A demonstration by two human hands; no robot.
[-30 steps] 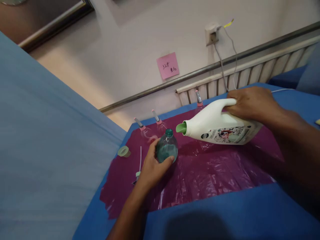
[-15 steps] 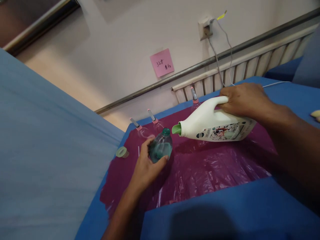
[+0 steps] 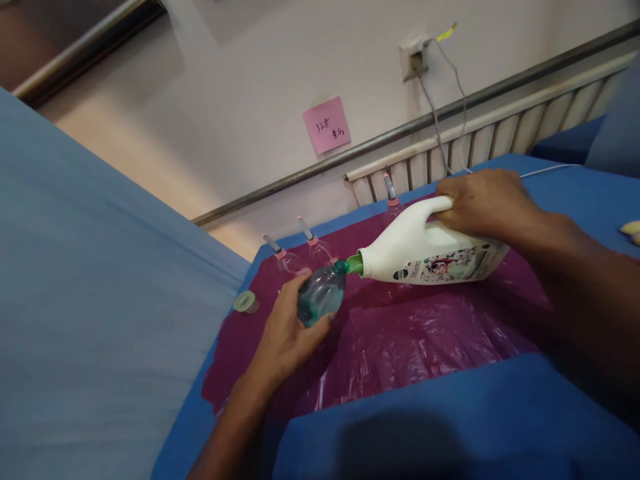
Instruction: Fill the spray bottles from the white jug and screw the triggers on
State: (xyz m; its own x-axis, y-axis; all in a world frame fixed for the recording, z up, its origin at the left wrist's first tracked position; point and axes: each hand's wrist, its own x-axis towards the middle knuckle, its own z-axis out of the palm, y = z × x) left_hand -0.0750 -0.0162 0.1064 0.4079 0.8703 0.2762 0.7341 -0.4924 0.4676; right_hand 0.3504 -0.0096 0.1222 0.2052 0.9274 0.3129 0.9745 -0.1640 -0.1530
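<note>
My left hand is wrapped round a clear bottle with a green neck and bluish-green liquid inside. The bottle leans to the right, its mouth against the green spout of a white detergent jug. By its top handle my right hand grips the jug, which lies nearly on its side in the air, spout pointing left. A printed label faces me. Whether liquid is flowing at the spout I cannot tell.
Purple plastic sheeting covers part of the blue table. Behind stand clear pump bottles with pink collars. A pale green cap lies at the left. A blue curtain hangs on the left; cables run from a wall socket.
The bottle in my left hand has tilted further right, and its mouth now meets the jug's spout. The jug has hardly moved.
</note>
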